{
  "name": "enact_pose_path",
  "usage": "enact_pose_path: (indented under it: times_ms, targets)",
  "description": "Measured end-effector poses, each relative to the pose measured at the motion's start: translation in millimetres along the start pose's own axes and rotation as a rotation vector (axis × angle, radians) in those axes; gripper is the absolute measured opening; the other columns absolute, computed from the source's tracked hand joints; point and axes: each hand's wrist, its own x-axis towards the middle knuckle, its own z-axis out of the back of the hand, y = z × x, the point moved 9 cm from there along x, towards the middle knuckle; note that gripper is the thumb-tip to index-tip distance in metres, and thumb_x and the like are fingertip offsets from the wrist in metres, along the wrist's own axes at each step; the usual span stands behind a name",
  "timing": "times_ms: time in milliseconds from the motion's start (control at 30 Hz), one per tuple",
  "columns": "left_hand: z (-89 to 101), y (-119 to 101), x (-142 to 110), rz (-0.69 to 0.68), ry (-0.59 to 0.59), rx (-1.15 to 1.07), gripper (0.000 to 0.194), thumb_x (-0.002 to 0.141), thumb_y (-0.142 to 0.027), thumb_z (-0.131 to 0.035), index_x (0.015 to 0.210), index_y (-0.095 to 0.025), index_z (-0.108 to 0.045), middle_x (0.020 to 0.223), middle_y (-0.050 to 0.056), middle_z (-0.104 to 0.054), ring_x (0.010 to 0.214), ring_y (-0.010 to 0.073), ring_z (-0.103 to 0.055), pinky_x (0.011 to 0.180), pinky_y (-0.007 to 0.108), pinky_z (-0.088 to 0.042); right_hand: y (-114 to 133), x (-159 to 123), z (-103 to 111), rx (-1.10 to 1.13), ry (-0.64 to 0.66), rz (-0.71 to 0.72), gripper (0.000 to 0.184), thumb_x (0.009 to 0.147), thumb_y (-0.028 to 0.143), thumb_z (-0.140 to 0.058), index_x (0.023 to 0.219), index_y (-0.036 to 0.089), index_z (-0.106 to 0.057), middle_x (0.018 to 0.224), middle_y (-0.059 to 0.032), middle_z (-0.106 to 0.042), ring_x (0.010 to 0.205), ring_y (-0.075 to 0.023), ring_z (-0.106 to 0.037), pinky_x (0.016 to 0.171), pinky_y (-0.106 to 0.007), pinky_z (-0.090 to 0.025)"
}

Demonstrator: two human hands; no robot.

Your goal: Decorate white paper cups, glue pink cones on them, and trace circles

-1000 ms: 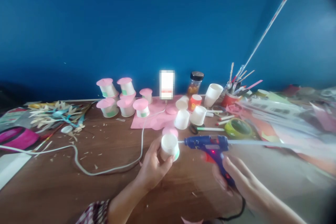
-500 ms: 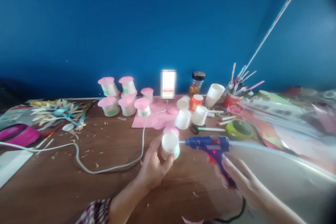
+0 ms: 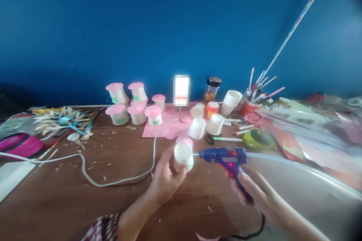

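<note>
My left hand (image 3: 168, 177) is closed around a small white paper cup (image 3: 182, 156), its open mouth tilted toward me and a green patch low on its right side. A pink paper disc (image 3: 184, 142) shows just behind the cup's rim. In my right hand (image 3: 251, 186) is a blue glue gun (image 3: 223, 154), gripped by its handle, with a red light glowing on its body. The gun's nozzle points left and meets, or nearly meets, the cup's right rim. From the gun's back end a long clear glue stick (image 3: 283, 160) runs off to the right.
Several white cups with pink tops (image 3: 117, 110) stand at the back left. White cups (image 3: 197, 128), a red cup (image 3: 212, 110) and a dark-lidded jar (image 3: 212, 89) are behind my hands. A white cable (image 3: 113, 183) crosses the left side. Yellow-green tape (image 3: 258, 138) lies right.
The glue gun has shifted very slightly to the left and down, along with my right hand. My left hand and the cup look unmoved.
</note>
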Motion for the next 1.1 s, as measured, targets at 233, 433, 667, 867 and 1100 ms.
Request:
enact_pose_path:
  times_ms: [233, 433, 667, 867, 1100]
  targets:
    - [-0.2, 0, 0, -0.007, -0.003, -0.020, 0.057, 0.077, -0.020, -0.064, 0.130, -0.022, -0.045, 0.125, 0.011, -0.057, 0.114, 0.0249, -0.058, 0.099, 0.041, -0.046, -8, 1, 3, 0.030, -0.025, 0.006, 0.041, 0.097, 0.053, -0.034, 0.089, 0.017, -0.051, 0.061, 0.0033, -0.046, 0.051, -0.0082, -0.039, 0.049, -0.022, -0.033]
    - [0.2, -4, 1, -0.018, -0.005, -0.003, 0.055, 0.076, -0.021, -0.065, 0.128, -0.021, -0.048, 0.124, 0.011, -0.058, 0.112, 0.0256, -0.058, 0.097, 0.040, -0.047, -14, 1, 6, 0.032, -0.052, 0.001, 0.040, 0.096, 0.054, -0.036, 0.087, 0.018, -0.051, 0.060, 0.0032, -0.047, 0.051, -0.0080, -0.039, 0.049, -0.022, -0.033]
    - [0.4, -1, 1, -0.003, -0.018, -0.004, 0.055, 0.076, -0.022, -0.065, 0.128, -0.022, -0.047, 0.124, 0.010, -0.058, 0.112, 0.0247, -0.059, 0.097, 0.040, -0.047, -5, 2, 5, -0.015, -0.042, 0.010, 0.044, 0.095, 0.056, -0.035, 0.086, 0.017, -0.052, 0.059, 0.0029, -0.048, 0.051, -0.0086, -0.040, 0.051, -0.023, -0.034]
    - [1.1, -2, 1, -0.018, -0.011, 0.028, 0.055, 0.076, -0.023, -0.064, 0.128, -0.021, -0.047, 0.123, 0.011, -0.058, 0.112, 0.0256, -0.058, 0.097, 0.040, -0.047, -5, 1, 5, -0.010, -0.049, 0.022, 0.043, 0.096, 0.056, -0.034, 0.091, 0.017, -0.052, 0.060, 0.0027, -0.049, 0.051, -0.0091, -0.041, 0.051, -0.023, -0.034]
    - [8.6, -15, 2, -0.109, -0.086, 0.199, 0.049, 0.075, -0.022, -0.065, 0.122, -0.021, -0.051, 0.120, 0.009, -0.058, 0.112, 0.0257, -0.055, 0.097, 0.039, -0.045, -5, 1, 5, -0.106, -0.040, -0.007, 0.046, 0.095, 0.058, -0.032, 0.089, 0.016, -0.051, 0.057, 0.0034, -0.047, 0.049, -0.0091, -0.041, 0.051, -0.024, -0.034]
